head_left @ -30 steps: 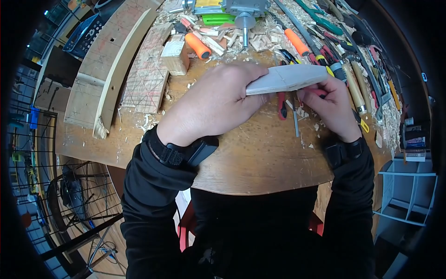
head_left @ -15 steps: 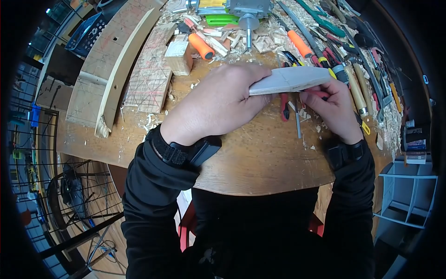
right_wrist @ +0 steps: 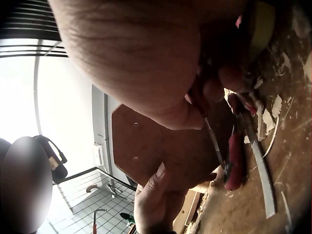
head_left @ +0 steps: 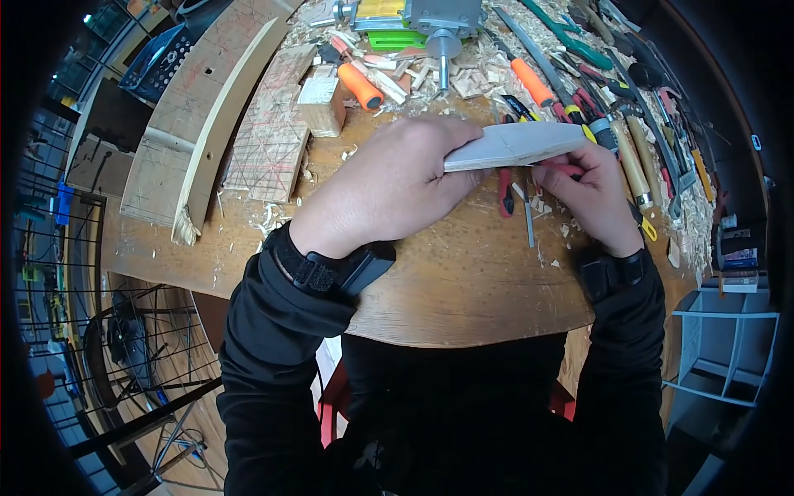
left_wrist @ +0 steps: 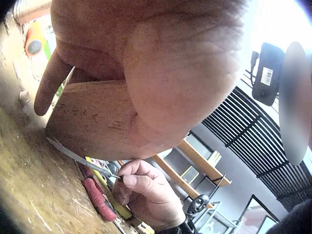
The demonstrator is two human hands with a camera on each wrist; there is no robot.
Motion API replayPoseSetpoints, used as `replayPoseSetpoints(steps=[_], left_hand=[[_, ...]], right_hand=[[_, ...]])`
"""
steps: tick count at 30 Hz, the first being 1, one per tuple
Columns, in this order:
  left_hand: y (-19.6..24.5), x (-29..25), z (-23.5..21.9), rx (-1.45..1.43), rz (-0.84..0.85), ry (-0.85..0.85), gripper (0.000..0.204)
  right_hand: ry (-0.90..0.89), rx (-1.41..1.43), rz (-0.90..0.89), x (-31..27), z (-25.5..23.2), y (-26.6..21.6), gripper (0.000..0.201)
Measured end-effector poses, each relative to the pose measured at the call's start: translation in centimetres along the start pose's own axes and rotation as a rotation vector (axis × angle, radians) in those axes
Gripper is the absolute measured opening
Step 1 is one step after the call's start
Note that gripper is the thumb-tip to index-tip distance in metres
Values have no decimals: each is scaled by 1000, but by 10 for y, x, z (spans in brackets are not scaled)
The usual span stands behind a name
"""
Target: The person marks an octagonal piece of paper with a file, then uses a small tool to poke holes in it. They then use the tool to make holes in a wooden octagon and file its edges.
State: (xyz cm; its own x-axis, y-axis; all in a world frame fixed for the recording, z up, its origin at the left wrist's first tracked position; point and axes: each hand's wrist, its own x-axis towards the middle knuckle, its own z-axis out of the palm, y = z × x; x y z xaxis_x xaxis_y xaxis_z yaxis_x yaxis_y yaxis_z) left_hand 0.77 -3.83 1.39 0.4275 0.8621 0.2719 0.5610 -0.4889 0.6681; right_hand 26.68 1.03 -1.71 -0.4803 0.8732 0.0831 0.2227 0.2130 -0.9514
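Above the bench [head_left: 447,289], between the two hands, is the board [head_left: 513,143]; whether its lower edge touches the bench I cannot tell. The left hand [head_left: 389,182] is clamped on the board's left end. The right hand [head_left: 591,190], at the opposite end, has its fingers curled firmly round a tool, of which the head view gives only a bit of red handle [head_left: 569,169] below the board's edge.

From the right wrist, more shows: a thin metal shaft [right_wrist: 213,139] runs out of that hand, close to the board, though contact between them is unclear. This view also shows the board's brown face with two small holes and the left thumb [right_wrist: 155,187] lying flat against it; from the head, the upper face is pale and crossed by a line. The left wrist view shows the board passing within the left hand, and the right hand's thumb and finger meeting near its edge.

On the bench beneath lie a red grip [right_wrist: 236,163] and a metal strip [right_wrist: 261,175]. The vise [head_left: 442,21] and block [head_left: 321,107] show plainly in the head view only.
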Motion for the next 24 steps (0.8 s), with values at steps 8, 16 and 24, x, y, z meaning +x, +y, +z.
replayPoseSetpoints(steps=[8, 16, 24], left_hand=[[1, 0, 0, 4, -16, -17, 34], [3, 0, 0, 28, -8, -31, 36], [3, -2, 2, 71, 15, -30, 38]], right_hand=[[-9, -16, 13, 0, -2, 0, 22], [-45, 33, -26, 0, -1, -5, 31], [-43, 13, -11, 0, -2, -5, 29]])
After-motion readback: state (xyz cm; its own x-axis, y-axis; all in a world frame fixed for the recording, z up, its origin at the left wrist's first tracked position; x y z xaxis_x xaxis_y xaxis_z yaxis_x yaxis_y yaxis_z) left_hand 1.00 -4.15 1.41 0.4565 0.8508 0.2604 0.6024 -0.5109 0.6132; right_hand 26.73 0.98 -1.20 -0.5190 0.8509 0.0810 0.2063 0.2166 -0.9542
